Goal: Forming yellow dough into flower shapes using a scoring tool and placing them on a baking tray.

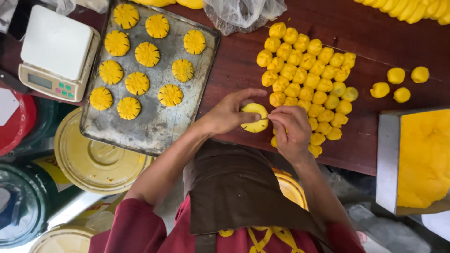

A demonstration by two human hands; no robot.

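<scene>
Yellow dough: everything here is bright yellow dough on a dark wooden bench (243, 70), so that's the stuff being worked.
Piece in hand: a flattened dough disc (255, 117), held just above the bench edge, between the baking tray (154, 129) and the big cluster of dough balls (307, 77).
Left hand: the left hand (228, 114) has its grip wrapped round the disc, thumb on top and fingers under, pinching it by the rim.
Right hand: the right hand (291, 133) has its fingertips pressed together at the disc's right edge, maybe on a small thin tool; too small to tell.
Done so far: eleven scored discs (147, 54) sit on the tray in rough rows, each with a flower-like cut pattern. I'd guess that's maybe a quarter of the batch.
Left to do: the lower right stretch of the tray is bare metal, dozens of plain balls wait in the cluster, four loose balls (396, 75) lie further right, and a block of dough (422, 159) sits in a metal pan.
This disc: a few notches show along its lower rim, so it looks partway scored.
Which way it points: face tilted up toward the camera, edge toward the right hand.
Long axis: it's round, so none really; seen tilted, it reads widest left to right.
</scene>
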